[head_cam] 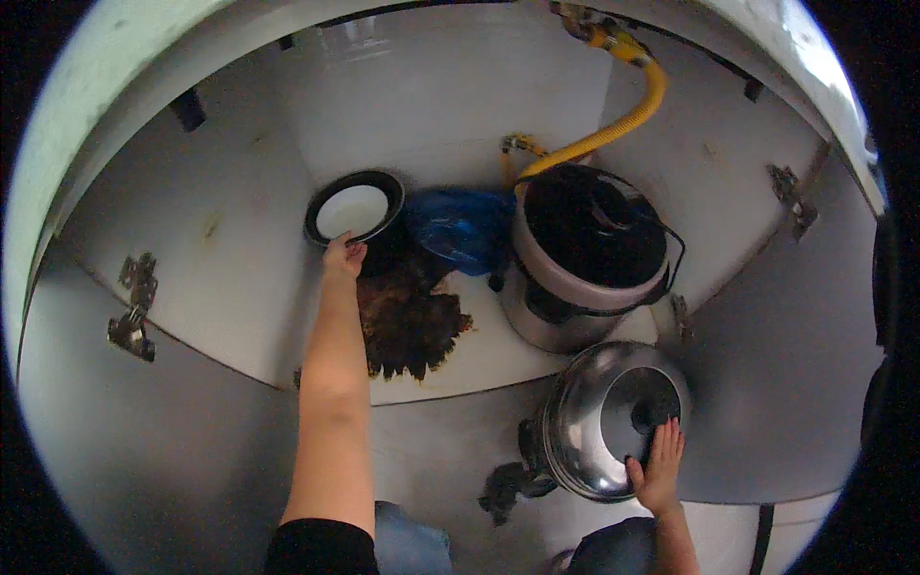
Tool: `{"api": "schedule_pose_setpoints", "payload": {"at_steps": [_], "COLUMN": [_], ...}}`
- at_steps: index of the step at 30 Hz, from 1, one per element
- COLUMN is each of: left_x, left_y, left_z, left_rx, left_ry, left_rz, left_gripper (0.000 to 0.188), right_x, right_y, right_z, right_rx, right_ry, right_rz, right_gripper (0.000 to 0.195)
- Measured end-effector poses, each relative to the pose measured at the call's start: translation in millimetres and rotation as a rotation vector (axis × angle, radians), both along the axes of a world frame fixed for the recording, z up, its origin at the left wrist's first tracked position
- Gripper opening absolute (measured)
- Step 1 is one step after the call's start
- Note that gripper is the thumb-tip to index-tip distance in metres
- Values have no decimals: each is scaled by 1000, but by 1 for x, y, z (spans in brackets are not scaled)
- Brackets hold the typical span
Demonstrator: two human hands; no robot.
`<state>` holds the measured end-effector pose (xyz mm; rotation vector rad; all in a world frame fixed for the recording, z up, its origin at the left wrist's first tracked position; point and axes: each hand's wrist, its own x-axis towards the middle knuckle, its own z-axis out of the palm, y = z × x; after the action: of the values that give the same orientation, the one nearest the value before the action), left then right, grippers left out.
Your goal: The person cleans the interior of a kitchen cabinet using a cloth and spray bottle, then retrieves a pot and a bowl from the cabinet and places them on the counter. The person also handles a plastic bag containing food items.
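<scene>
At the back left of a cabinet, my left hand (345,255) grips the near rim of a round black pot (394,188). A white round bowl or plate (352,210) sits inside that pot. My right hand (658,463) rests spread on the lid of a shiny metal pot (586,431), beside its dark knob (649,415). This metal pot stands at the front right, outside the cabinet's front edge, and has a dark side handle. The left hand's fingertips under the rim are partly hidden.
Inside the cabinet (445,86) stand a large lidded cooker (578,291) and a blue plastic bag (460,230). A yellow hose (618,126) runs down behind the cooker. Dark, peeling damage (417,330) marks the cabinet floor. Door hinges (136,305) project at left and right (793,201).
</scene>
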<state>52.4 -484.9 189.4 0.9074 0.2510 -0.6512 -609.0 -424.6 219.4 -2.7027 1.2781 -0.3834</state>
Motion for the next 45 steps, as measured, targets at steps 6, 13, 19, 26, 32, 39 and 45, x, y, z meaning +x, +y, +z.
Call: {"api": "schedule_pose_setpoints", "payload": {"at_steps": [6,13,19,26,32,39,45], "left_x": [18,-15,9,3,-22,-17,-14], "left_y": [5,0,1,29,25,33,73], "left_z": [-39,-30,-28,-21,8,-9,-27], "left_rx": [-323,-452,-135,175,627,381,236], "left_ry": [-32,73,101,117,-95,-91,76], "left_rz": [-25,-1,94,81,-75,77,-32], "left_gripper": [7,12,7,8,32,34,30], "right_x": [7,0,4,7,7,8,11], "right_y": [-3,2,1,3,6,1,1], "right_z": [5,12,6,7,8,8,7], "right_rx": [5,-4,-11,-28,-18,-29,-59], "right_ry": [-36,-19,-37,-37,-43,-86,-89], "right_rz": [-18,-69,-57,-101,-124,-114,-110], "right_gripper": [72,72,72,74,71,71,68]}}
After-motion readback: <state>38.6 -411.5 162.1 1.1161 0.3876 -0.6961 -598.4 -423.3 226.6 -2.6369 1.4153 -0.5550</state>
